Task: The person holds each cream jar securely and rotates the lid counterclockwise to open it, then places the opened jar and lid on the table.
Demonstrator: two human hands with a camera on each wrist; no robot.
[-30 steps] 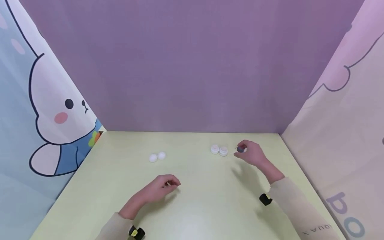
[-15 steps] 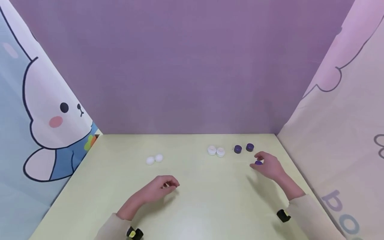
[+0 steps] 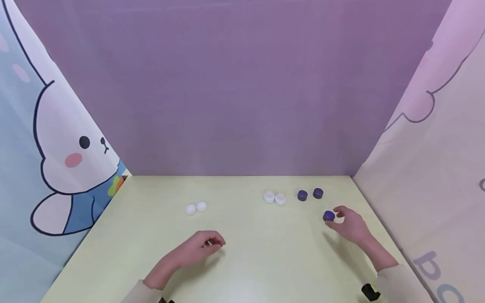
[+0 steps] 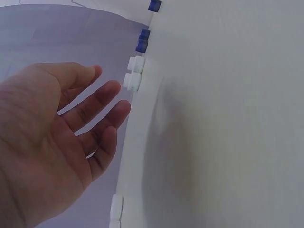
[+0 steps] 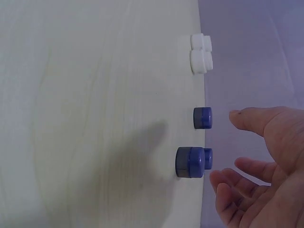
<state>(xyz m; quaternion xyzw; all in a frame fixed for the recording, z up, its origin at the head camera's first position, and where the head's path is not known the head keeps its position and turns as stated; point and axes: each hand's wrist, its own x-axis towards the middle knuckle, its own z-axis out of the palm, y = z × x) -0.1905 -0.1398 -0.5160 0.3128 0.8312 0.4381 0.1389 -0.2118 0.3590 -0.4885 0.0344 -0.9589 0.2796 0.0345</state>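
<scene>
Beside a small blue-purple round jar (image 3: 329,216), with a darker lower part in the right wrist view, is my right hand (image 3: 350,225). Its thumb and fingers are spread, with a gap to the jar in the right wrist view. Two more such jars, a left one (image 3: 302,195) and a right one (image 3: 318,193), stand farther back. My left hand (image 3: 195,249) hovers over the front left of the table, fingers loosely bent and holding nothing. The left wrist view shows its palm (image 4: 52,147).
Two white pots with narrower necks, one (image 3: 269,197) and another (image 3: 280,199), stand side by side at the back. Two white round pieces (image 3: 190,209) lie at the left. A purple panel (image 3: 242,92) rises behind the pale table (image 3: 265,269); printed cloths flank it.
My right hand has moved right and toward me from the back jars. It held a blue-purple jar half a second ago and has let go of it. The left hand stays about where it was.
</scene>
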